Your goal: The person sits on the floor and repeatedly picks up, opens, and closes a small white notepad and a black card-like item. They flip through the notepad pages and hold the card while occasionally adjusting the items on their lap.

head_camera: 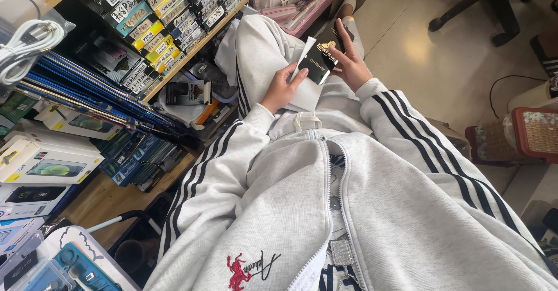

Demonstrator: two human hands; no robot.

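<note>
Over our lap, our left hand (283,87) and right hand (350,61) together grasp a small black packet (317,64) by its edges, crowded shelves (174,29) close left, open floor (442,53) right.

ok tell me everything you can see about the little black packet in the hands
The black packet is a small flat rectangular pack, glossy black like printed card or plastic, with gold and pale print on its face. It is tilted, one corner pointing up and away. It lies on top of a white packet or sheet of larger size, over the grey-trousered lap. The left hand pins its lower edge with the thumb; the right hand grips its upper right side. It looks sealed and unopened, though its back is hidden.
</note>
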